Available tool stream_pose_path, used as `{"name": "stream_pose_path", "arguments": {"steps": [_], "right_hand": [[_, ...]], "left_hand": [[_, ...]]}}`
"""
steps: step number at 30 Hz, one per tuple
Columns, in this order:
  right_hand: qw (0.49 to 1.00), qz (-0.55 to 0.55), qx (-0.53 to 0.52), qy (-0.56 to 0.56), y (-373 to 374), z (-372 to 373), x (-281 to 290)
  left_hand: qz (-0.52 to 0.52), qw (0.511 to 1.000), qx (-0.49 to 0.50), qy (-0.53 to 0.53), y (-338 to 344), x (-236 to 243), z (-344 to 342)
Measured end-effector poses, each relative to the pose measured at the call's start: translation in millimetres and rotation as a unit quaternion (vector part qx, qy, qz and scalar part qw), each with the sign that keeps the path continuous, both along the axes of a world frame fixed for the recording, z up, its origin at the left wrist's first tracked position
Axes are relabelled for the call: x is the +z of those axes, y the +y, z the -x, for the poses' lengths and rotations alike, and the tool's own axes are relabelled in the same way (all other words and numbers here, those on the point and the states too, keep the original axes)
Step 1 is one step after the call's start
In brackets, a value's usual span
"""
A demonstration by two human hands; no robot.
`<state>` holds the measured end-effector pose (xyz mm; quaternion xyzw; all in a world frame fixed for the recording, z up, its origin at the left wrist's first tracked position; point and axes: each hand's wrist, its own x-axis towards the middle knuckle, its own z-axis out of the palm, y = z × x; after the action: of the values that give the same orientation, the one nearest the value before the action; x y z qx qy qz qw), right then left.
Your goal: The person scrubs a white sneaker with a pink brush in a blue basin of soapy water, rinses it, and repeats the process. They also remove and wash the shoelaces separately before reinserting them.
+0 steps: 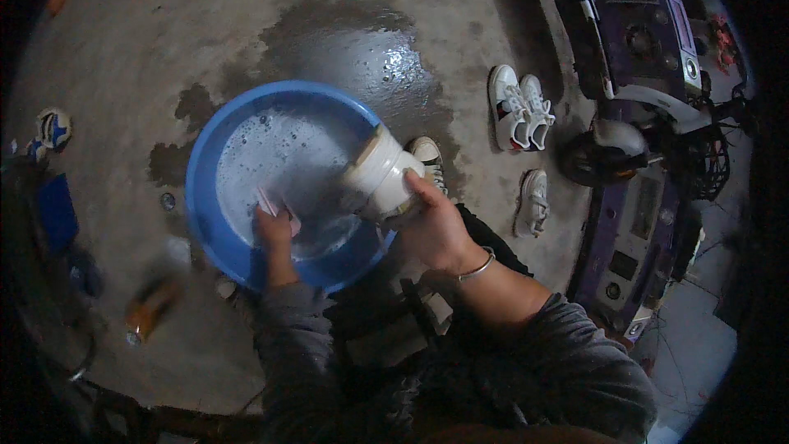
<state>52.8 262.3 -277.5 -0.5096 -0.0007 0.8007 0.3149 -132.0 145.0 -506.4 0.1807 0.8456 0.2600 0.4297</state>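
Observation:
A round blue basin (200, 173) stands on the floor, holding cloudy water with white suds (275, 144). My right hand (448, 234) is closed round a white shoe (385, 177) with a tan edge, tilted over the basin's right side. The shoe's lower end is blurred. Down at the suds, my left hand (277, 234) is closed on a pale pink-and-white thing (289, 218); its kind is hard to make out because the fingers cover part of it. The two hands are apart, with the left one lower in the basin.
Right of the basin stand a pair of white sneakers (518, 111) and a single one (534, 204). Beyond them are purple cabinets (596, 234) and a small wheeled vehicle (612, 152). An orange-brown object (149, 310) lies at lower left. Water wets the floor (345, 49) behind the basin.

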Motion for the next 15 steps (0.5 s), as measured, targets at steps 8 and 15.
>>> {"name": "stream_pose_path", "arguments": {"steps": [8,15], "right_hand": [[0.998,-0.065,0.005,-0.002,-3,-1,3],[0.996,-0.043,0.035,0.074,-16,6,13]], "left_hand": [[-0.183,0.965,-0.016,-0.186,32,168,14],[-0.292,0.945,-0.072,-0.129,22,240,-18]]}}
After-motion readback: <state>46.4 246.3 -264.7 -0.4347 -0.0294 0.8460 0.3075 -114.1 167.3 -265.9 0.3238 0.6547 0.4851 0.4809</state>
